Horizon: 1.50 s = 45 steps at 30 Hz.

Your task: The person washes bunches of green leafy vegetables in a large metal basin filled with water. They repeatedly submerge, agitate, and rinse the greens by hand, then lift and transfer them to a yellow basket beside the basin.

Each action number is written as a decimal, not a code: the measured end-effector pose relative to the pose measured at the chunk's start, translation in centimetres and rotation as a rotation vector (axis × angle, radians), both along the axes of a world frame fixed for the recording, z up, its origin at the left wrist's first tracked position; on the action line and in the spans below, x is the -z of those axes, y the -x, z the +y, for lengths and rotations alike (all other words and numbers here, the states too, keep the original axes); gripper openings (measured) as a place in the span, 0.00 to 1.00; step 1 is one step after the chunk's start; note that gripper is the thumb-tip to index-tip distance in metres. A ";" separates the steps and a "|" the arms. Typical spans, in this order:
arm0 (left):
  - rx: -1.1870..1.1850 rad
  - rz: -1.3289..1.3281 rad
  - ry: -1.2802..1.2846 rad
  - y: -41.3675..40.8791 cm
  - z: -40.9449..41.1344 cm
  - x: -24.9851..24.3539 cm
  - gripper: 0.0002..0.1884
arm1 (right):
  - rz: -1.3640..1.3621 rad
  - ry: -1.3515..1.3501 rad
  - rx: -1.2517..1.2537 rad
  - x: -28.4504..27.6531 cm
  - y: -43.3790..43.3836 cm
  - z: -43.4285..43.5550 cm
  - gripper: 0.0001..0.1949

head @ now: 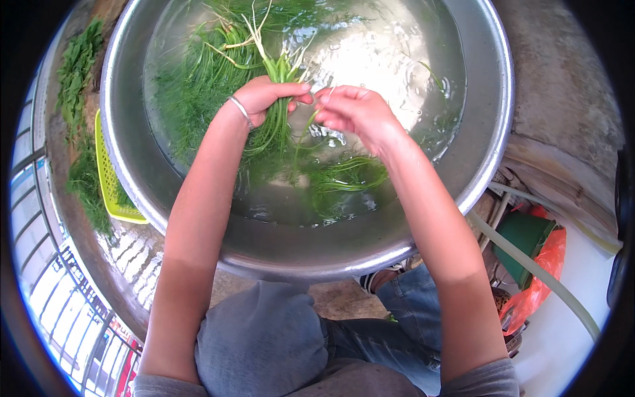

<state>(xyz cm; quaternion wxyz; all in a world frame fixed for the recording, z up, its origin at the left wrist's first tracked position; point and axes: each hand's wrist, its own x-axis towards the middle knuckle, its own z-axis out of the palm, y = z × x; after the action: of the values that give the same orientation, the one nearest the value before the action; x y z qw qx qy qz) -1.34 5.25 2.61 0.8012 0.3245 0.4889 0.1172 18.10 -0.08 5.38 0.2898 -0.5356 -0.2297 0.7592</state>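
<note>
A wide metal basin of water stands before me. Over the water my left hand, with a silver bangle at the wrist, is closed around a bunch of feathery dill-like greens. The bunch's pale root ends point up and away; its leaves trail into the water. Just to the right, the thumb and fingers of my right hand pinch a thin green stem. A heap of the same greens floats left of my left hand. Below my right hand drifts a smaller loose clump.
A yellow plastic basket sits against the basin's left side. Beyond it lie leafy greens and more feathery greens. At right, a pale hose passes a green bucket and a red plastic bag. Metal bars line the left.
</note>
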 end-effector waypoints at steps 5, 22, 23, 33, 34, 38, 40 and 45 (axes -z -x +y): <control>0.081 0.105 -0.166 -0.7 -0.1 2.7 0.11 | -0.012 -0.024 0.149 3.7 -0.5 1.8 0.10; 0.010 0.008 -0.145 -1.8 -0.4 2.1 0.14 | -0.769 -0.635 -0.505 2.1 -2.0 1.3 0.10; 0.026 0.004 -0.142 -1.8 -0.4 2.0 0.14 | -0.719 -0.572 -0.478 2.3 -2.4 1.6 0.09; 0.068 0.096 -0.190 -1.2 -0.3 2.6 0.11 | -0.542 -0.575 -0.421 3.0 -2.8 1.5 0.06; 0.077 0.094 -0.185 -1.2 -0.4 2.5 0.11 | -0.547 -0.554 -0.473 2.8 -2.6 1.6 0.06; 0.076 0.027 -0.100 -1.3 -0.3 1.7 0.10 | -0.634 -0.737 -0.578 2.8 -2.4 1.7 0.06; 0.097 0.028 -0.107 -1.4 -0.3 1.4 0.09 | -0.635 -0.769 -0.612 2.4 -2.3 1.8 0.06; 0.117 -0.006 -0.139 -1.4 -0.4 1.5 0.08 | -0.627 -0.890 -0.585 2.5 -2.9 1.5 0.05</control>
<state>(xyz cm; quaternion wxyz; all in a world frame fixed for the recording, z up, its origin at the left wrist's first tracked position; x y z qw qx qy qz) 0.02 4.82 1.15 0.7837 0.4069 0.4573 0.1051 20.99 1.37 2.83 0.1838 -0.4759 -0.7360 0.4450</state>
